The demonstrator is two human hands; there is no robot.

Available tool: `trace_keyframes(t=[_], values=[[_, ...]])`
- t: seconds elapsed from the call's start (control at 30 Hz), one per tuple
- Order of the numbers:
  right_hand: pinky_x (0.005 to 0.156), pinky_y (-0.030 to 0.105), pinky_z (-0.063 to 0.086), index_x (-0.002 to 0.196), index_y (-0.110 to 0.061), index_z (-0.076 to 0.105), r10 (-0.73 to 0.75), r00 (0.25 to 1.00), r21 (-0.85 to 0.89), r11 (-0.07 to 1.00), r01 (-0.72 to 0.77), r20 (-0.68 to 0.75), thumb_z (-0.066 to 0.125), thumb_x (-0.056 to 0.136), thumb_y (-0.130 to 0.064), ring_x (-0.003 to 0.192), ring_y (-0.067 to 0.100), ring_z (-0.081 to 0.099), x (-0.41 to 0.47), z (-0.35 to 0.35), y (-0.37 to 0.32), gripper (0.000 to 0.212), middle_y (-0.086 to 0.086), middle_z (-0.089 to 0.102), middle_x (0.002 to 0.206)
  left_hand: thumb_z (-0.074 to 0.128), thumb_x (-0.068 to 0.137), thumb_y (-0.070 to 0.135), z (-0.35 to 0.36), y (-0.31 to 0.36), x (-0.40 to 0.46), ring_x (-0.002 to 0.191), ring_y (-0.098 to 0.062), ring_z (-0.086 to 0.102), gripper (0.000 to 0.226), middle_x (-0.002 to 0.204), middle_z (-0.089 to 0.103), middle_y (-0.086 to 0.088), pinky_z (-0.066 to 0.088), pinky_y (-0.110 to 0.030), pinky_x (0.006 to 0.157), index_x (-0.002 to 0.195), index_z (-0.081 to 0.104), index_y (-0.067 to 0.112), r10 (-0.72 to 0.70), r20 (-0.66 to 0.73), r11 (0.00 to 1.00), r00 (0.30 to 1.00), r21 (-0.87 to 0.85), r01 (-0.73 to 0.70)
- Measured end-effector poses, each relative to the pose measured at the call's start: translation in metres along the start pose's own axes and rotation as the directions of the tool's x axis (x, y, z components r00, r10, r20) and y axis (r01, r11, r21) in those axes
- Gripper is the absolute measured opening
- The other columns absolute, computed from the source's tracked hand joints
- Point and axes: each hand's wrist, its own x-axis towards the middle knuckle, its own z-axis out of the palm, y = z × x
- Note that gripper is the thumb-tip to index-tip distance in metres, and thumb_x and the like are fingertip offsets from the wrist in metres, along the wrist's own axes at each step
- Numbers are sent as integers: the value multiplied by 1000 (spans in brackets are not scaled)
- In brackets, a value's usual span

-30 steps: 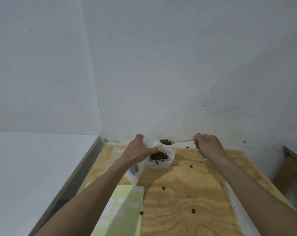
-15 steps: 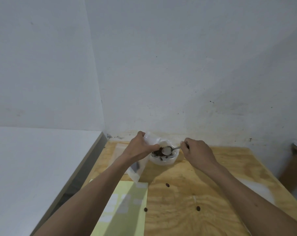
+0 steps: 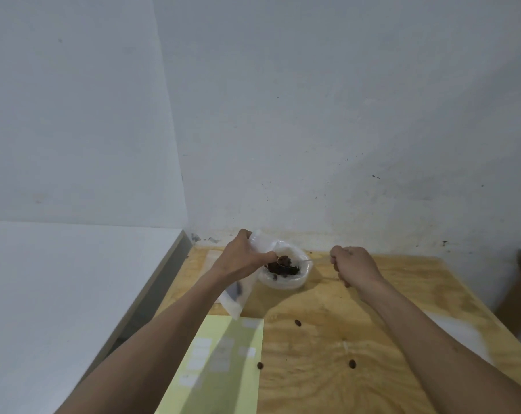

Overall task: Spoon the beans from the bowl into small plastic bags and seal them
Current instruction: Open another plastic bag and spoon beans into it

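Note:
A clear plastic bowl [image 3: 286, 282] holding dark brown beans [image 3: 283, 268] sits near the far edge of the plywood table. My left hand [image 3: 244, 258] grips the top of a small clear plastic bag [image 3: 238, 297] that hangs down to the table just left of the bowl. My right hand [image 3: 353, 265] grips the handle of a metal spoon [image 3: 286, 261]. The spoon's head carries beans and sits over the bowl, close to the bag's mouth and my left fingers.
Three loose beans lie on the plywood table [image 3: 328, 354], one of them a bean [image 3: 297, 323] in the middle. A pale yellow sheet [image 3: 223, 369] covers the near left of the table. White walls stand close behind. A white surface [image 3: 59, 294] adjoins on the left.
The spoon dipped into the bowl and now holds beans again near the bag's mouth. My right hand moved left, then back a little to the right. The left hand keeps hold of the bag.

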Motion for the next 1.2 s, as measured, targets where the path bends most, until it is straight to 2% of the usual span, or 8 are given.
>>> trace_keyframes(t=[0.4, 0.53, 0.7, 0.9, 0.97, 1.03, 1.13, 1.2], values=[[47, 26, 22, 66, -14, 50, -111, 993, 119, 987, 107, 27, 54, 90, -19, 44, 14, 29, -14, -62, -44, 25, -3, 38, 55, 80, 77, 40, 12, 12, -11, 87, -1, 57, 62, 102, 58, 9, 44, -23, 63, 124, 45, 17, 61, 39, 998, 997, -11, -60], [46, 22, 26, 63, -15, 50, -238, 968, -16, 971, 240, 76, 54, 94, -24, 45, 13, 31, -24, -61, -58, 33, -6, 40, 55, 80, 76, 42, 16, 20, -12, 79, -2, 56, 60, 94, 59, 9, 39, -23, 59, 120, 46, 18, 64, 40, 998, 997, -17, -63], [46, 19, 31, 73, -12, 59, -558, 823, -293, 773, 563, 109, 49, 104, -36, 42, 8, 37, -43, -52, -61, 41, -12, 48, 47, 79, 78, 43, 16, 24, -12, 76, -7, 57, 61, 95, 60, 5, 40, -24, 59, 122, 46, 18, 70, 35, 997, 997, -24, -70], [49, 27, 34, 76, -17, 59, -632, 775, -395, 709, 584, 11, 47, 105, -37, 45, 10, 43, -38, -51, -49, 38, -3, 52, 54, 79, 78, 40, 1, 16, -12, 85, -7, 58, 69, 101, 60, 4, 41, -24, 61, 129, 43, 11, 26, -42, 997, 999, -68, -29], [51, 33, 37, 77, -17, 56, -667, 743, -529, 609, 591, 63, 46, 105, -38, 52, 15, 50, -36, -45, -36, 37, -2, 56, 60, 78, 80, 40, -3, 14, -12, 86, -8, 56, 72, 102, 57, 2, 40, -25, 61, 133, 40, 9, 13, -79, 997, 997, -69, -18], [52, 33, 39, 80, -20, 55, -711, 688, -679, 433, 593, 147, 49, 105, -36, 58, 18, 55, -37, -34, -18, 30, -6, 54, 66, 76, 80, 43, -5, 12, -12, 89, -13, 56, 77, 106, 57, -2, 39, -27, 61, 136, 38, 7, 2, -102, 998, 995, -69, -10], [36, 29, 35, 73, -16, 59, -739, 573, -760, 130, 637, 354, 81, 84, -20, 42, 23, 53, -39, -15, 5, 25, -2, 51, 60, 76, 81, 43, -6, 10, -12, 87, -9, 55, 80, 103, 56, 1, 39, -26, 61, 139, 37, 6, -1, -109, 998, 994, -68, -6], [34, 23, 24, 67, -14, 61, -697, 585, -782, 55, 621, 415, 92, 67, -12, 35, 21, 47, -39, -7, 13, 32, 0, 51, 54, 76, 82, 42, -5, 10, -12, 82, -2, 51, 79, 96, 52, 7, 38, -25, 60, 140, 36, 6, 1, -110, 997, 994, -74, -9]])
